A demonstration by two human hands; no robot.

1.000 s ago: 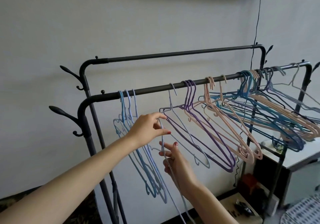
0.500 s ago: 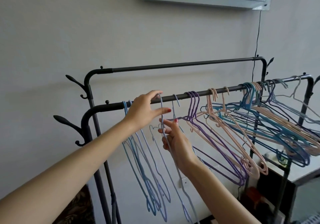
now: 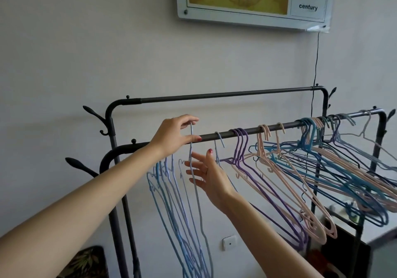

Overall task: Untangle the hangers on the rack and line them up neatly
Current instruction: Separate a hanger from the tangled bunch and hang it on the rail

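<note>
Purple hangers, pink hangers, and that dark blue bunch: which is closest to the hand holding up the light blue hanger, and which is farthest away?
Counting from the left hand along the front rail, in the head view:
1. Purple hangers, just to the right of it.
2. Pink hangers, near the middle of the rail.
3. Dark blue bunch, far toward the right end.

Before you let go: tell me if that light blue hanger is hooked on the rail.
Not hooked: left hand pinches the light blue hanger with its hook above the front rail.
</note>
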